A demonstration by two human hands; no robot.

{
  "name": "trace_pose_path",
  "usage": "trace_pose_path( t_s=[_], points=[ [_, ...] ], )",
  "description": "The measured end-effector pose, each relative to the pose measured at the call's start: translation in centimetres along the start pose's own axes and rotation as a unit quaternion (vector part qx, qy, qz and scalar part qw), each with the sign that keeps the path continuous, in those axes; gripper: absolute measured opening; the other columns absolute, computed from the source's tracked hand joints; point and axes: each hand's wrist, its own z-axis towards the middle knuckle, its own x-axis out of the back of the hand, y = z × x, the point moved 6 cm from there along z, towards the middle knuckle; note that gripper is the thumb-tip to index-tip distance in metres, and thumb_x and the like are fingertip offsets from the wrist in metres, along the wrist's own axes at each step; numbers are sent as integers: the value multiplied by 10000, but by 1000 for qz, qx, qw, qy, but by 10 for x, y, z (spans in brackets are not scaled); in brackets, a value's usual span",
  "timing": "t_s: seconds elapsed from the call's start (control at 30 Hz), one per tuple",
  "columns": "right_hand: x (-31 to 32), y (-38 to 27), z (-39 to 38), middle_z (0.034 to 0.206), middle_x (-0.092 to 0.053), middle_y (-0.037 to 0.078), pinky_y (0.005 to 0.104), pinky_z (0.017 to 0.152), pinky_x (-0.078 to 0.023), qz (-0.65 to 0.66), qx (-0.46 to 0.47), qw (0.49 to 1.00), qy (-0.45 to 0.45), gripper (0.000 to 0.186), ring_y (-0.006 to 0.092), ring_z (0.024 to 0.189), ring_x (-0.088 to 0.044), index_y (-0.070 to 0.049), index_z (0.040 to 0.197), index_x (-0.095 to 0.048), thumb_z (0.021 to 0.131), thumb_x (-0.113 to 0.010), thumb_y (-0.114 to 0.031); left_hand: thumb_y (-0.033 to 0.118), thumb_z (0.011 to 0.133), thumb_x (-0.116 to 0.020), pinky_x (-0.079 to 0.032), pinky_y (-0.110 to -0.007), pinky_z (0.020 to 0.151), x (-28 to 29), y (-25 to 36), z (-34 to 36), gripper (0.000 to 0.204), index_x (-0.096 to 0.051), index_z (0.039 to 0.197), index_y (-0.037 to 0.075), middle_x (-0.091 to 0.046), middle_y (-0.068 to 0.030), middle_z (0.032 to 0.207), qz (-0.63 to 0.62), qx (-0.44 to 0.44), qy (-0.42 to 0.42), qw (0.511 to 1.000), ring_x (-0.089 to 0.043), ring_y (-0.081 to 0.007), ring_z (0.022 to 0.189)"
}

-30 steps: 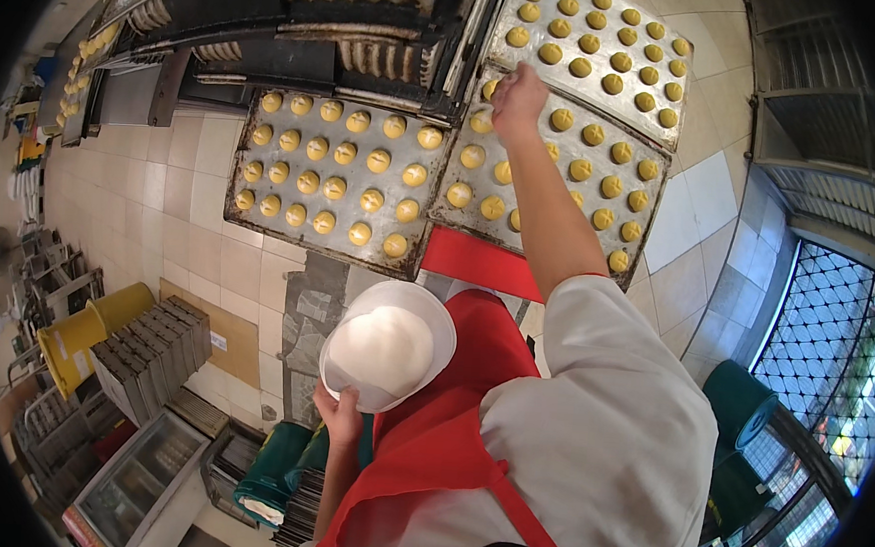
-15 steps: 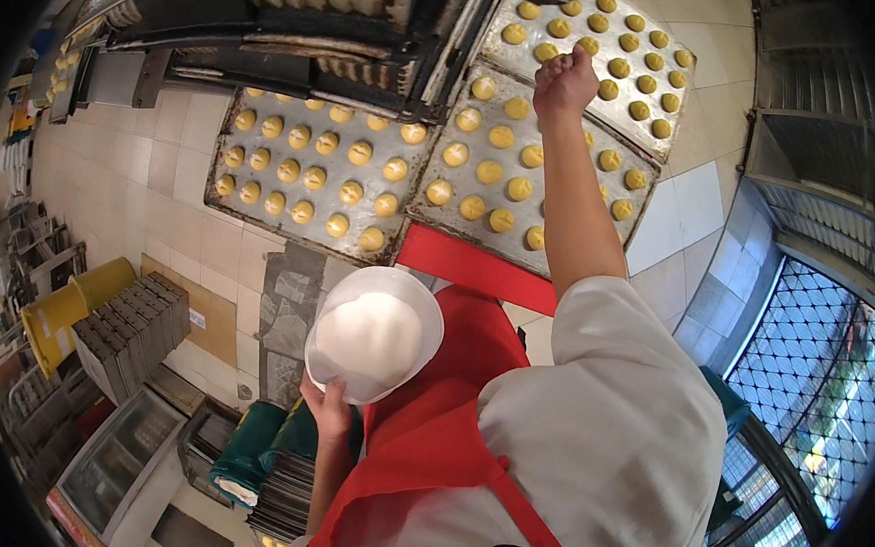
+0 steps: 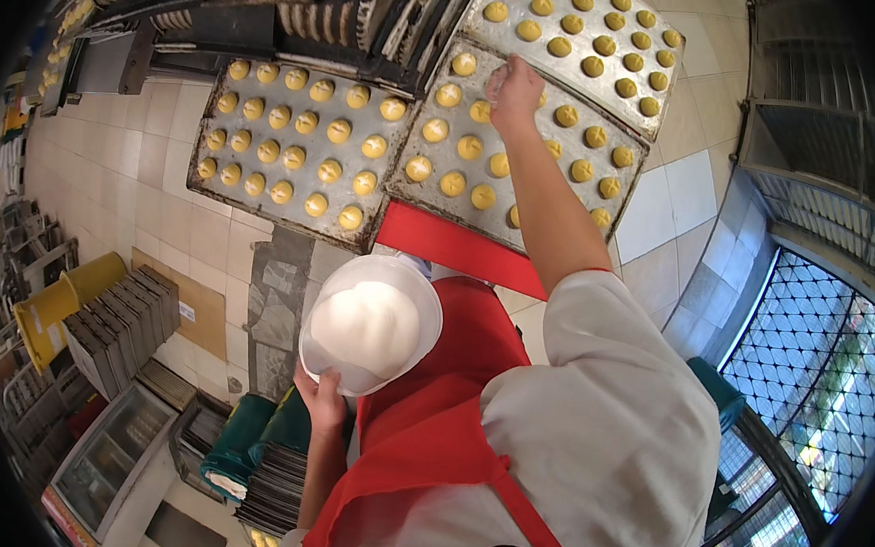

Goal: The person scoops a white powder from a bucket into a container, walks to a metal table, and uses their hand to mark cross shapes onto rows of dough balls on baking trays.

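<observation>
My left hand (image 3: 324,399) grips the rim of a white bowl (image 3: 432,323), its thumb over the inside edge. A heap of fine white granules (image 3: 375,320) fills much of the bowl. Over the middle metal tray (image 3: 434,197), my right hand (image 3: 515,90) is closed, fingertips pressed together; whatever it holds is hidden. Rows of round yellow dough pieces (image 3: 452,183) lie on this tray, some hidden beneath my hand and forearm. Pieces toward its left side, such as one dough ball (image 3: 418,168), bear white on top; those at the right look plain.
A left tray (image 3: 306,179) holds white-topped dough pieces, a far-right tray (image 3: 579,94) plain ones. A dark metal rack (image 3: 371,49) stands beyond them. A red bar (image 3: 459,250) runs along the near side. Stacked tins (image 3: 124,325) and green rolls (image 3: 247,437) sit at lower left.
My right hand has come back from the far tray's edge to the middle tray, nearer and to the left. The trays have shifted left and up in view. My left hand keeps the bowl.
</observation>
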Motion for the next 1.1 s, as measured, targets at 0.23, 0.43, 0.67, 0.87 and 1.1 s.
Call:
trace_pose_path(
  t_s=[0.23,0.43,0.67,0.87,1.1],
  points=[
    [9,-11,-42,567,-444,15,273,376,-255,62,-2,997,-34,311,122,433,-383,-78,690,-456,970,-540,-184,66,770,-579,-466,-316,931,14,-18,-14,484,-541,1227,-90,-640,-135,1127,31,32,39,998,-606,-202,1016],
    [21,20,-69,558,-428,2,283,381,-256,-1,14,1000,9,328,111,436,-370,-88,658,-438,965,-526,-160,114,810,-596,-440,-364,982,36,-34,-22,599,-418,1350,-73,-544,-146,1237,6,43,31,999,-540,-229,1111],
    [22,35,-125,572,-438,22,303,381,-297,-41,-28,999,-7,311,145,414,-375,-99,673,-448,958,-533,-187,74,791,-570,-458,-331,947,54,-38,-38,516,-501,1274,-92,-611,-142,1168,-1,28,34,999,-588,-213,1048],
    [60,24,-106,601,-461,22,273,395,-325,-266,244,932,-3,291,134,468,-424,-93,687,-462,957,-533,-177,116,825,-593,-424,-365,1001,69,-49,-50,598,-394,1359,-65,-524,-149,1255,25,50,12,998,-518,-225,1136],
    [79,33,-134,579,-440,15,287,432,-318,-92,14,996,15,290,129,489,-417,-76,669,-455,938,-549,-130,111,816,-609,-420,-372,1018,72,-62,-51,631,-375,1377,-61,-510,-155,1282,-9,63,-10,998,-521,-237,1152]
  ],
)
